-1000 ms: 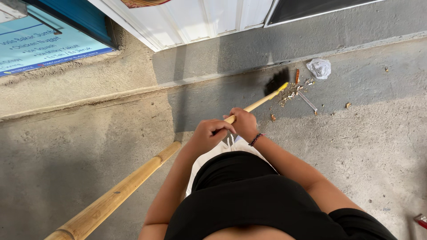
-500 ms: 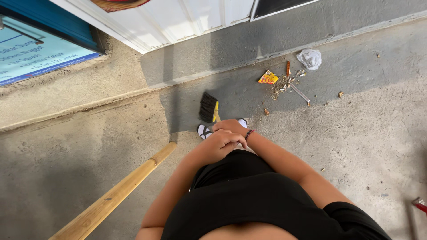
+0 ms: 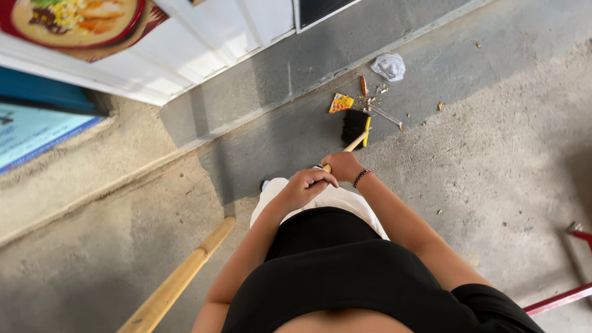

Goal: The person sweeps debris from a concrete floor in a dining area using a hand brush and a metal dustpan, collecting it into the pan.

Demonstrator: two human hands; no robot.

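A broom with a long bamboo handle (image 3: 179,280) runs from the lower left up to its black bristle head (image 3: 354,125) on the concrete floor. My left hand (image 3: 305,185) and my right hand (image 3: 342,165), with a bead bracelet on the wrist, both grip the handle in front of my body. The bristles rest just below a small litter pile: a yellow wrapper (image 3: 340,102), a crumpled white paper (image 3: 389,66), sticks and scraps (image 3: 376,98).
A grey step and white wall panels (image 3: 234,37) run along the far side. A blue sign board (image 3: 37,132) stands at the left. A red metal frame (image 3: 564,296) lies at the lower right. Bare concrete extends to the right.
The broom head has swung from near my feet back out to the right, up to the litter pile. The view has shifted, showing more wall at the top left.
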